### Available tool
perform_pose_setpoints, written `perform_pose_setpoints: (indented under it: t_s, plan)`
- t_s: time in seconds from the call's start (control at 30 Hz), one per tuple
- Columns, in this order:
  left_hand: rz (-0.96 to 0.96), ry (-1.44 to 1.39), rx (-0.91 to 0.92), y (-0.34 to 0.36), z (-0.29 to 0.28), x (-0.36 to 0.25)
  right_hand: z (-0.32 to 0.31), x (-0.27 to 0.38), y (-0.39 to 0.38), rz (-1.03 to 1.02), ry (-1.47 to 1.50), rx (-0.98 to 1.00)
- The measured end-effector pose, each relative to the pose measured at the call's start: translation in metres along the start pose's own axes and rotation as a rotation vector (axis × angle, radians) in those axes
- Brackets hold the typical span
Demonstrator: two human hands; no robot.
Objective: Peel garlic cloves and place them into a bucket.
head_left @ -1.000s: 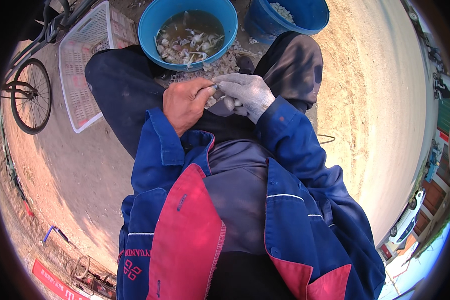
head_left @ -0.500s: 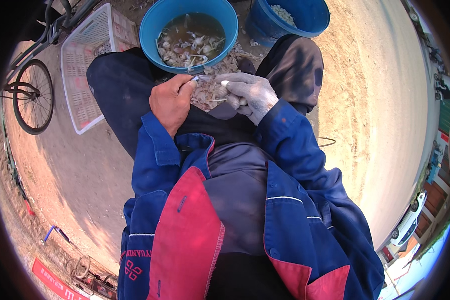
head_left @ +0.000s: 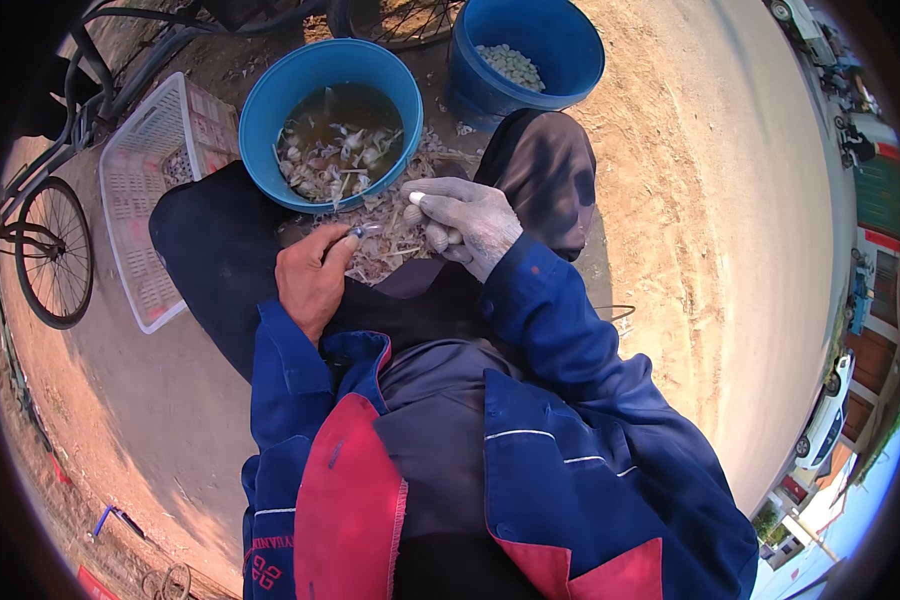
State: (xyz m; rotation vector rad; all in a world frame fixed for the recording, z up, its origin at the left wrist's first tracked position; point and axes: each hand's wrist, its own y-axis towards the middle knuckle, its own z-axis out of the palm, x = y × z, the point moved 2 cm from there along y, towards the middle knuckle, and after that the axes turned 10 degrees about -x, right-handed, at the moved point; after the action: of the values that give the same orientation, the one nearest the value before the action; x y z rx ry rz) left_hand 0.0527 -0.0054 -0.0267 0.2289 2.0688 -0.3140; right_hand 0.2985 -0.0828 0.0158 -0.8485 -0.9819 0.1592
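Note:
My bare left hand [head_left: 308, 278] is closed round a small knife [head_left: 367, 230], its short blade pointing right. My right hand [head_left: 475, 218], in a grey glove with a white thumb tip, pinches a pale garlic clove [head_left: 413, 215] between thumb and fingers. The rounded shapes below the thumb could be curled fingers or more garlic; I cannot tell. A gap lies between blade and clove. Beyond my hands, a blue tub [head_left: 410, 95] holds murky water with garlic and stalks floating in it. Dry garlic skins [head_left: 395, 238] lie below my hands.
A blue bucket [head_left: 580, 55] with peeled cloves [head_left: 511, 68] stands at the far right of the tub. To the left are a white plastic crate [head_left: 120, 200] and a bicycle wheel [head_left: 55, 255]. My knees flank the work. A road with parked vehicles runs along the right.
My hands have drawn apart, and the knife has come away from the right hand. The whole view has shifted, with the tub and bucket now lower and further left in it.

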Motion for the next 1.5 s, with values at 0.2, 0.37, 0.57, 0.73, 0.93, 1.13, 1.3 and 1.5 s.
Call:
perform_pose_setpoints:
  t_s: [0.2,0.37,0.57,0.73,0.93,1.13,1.3,1.5]
  plan:
    - [-0.033,0.039,0.055,0.009,0.009,0.003,-0.032,0.052,0.033,-0.081,0.044,-0.034]
    - [-0.063,0.053,0.074,0.019,0.014,0.01,-0.075,0.107,0.08,-0.272,0.054,-0.075]
    - [-0.11,0.069,0.094,0.03,0.017,0.014,-0.127,0.184,0.153,-0.42,-0.029,-0.247]
    - [-0.146,0.076,0.099,0.036,0.02,0.02,-0.165,0.217,0.213,-0.382,-0.151,-0.399]
    - [-0.143,0.101,0.097,0.041,0.021,0.023,-0.161,0.215,0.225,-0.282,-0.139,-0.355]
    - [-0.105,0.112,0.105,0.041,0.021,0.011,-0.134,0.201,0.206,-0.134,-0.116,-0.26]
    - [-0.073,0.092,0.097,0.033,0.012,-0.004,-0.099,0.179,0.162,-0.116,-0.094,-0.114]
    - [-0.138,-0.276,0.159,0.015,-0.013,-0.036,-0.04,0.142,0.094,-0.144,-0.297,0.036]
